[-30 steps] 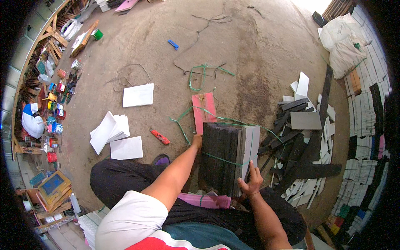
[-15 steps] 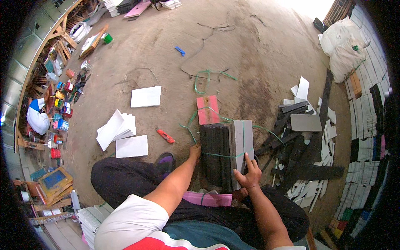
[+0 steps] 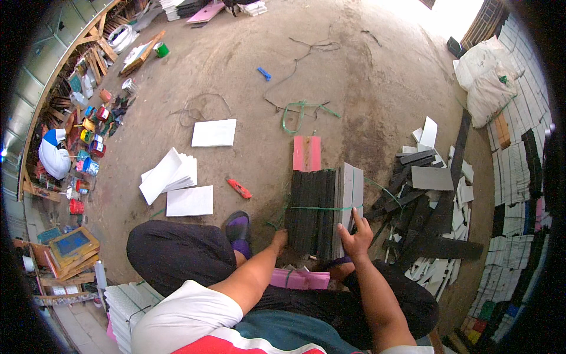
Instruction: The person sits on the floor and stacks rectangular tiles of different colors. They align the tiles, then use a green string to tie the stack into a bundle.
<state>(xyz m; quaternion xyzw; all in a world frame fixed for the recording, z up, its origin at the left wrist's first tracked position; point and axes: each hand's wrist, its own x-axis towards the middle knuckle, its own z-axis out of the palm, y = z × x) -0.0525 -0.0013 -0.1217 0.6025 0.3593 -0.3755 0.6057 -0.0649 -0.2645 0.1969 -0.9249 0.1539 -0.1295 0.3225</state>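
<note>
In front of me stands a bundle of black foam sheets point(image 3: 312, 227), with pale grey sheets point(image 3: 352, 186) along its right side. A thin green strap point(image 3: 318, 207) crosses the bundle. Low at its left edge is my left hand point(image 3: 279, 240), with loose green strand near it; its fingers are largely hidden. My right hand point(image 3: 357, 236) rests against the grey sheets, thumb and index finger apart, the index finger touching near the strap. A pink board point(image 3: 306, 154) with a brown stripe lies at the bundle's far end. Another pink bundle point(image 3: 300, 279) sits between my legs.
A red cutter point(image 3: 240, 188) lies on the floor left of the bundle, near white sheets point(image 3: 190, 201). Black and white offcuts point(image 3: 433, 177) are heaped at the right. Green cord point(image 3: 295, 115) lies farther ahead. Paint cans point(image 3: 97, 147) line the left side; a white sack point(image 3: 489, 85) stands far right.
The green strand across the pink board has come off it toward my left hand. My left hand has moved slightly nearer to me. My right hand stays against the grey sheets.
</note>
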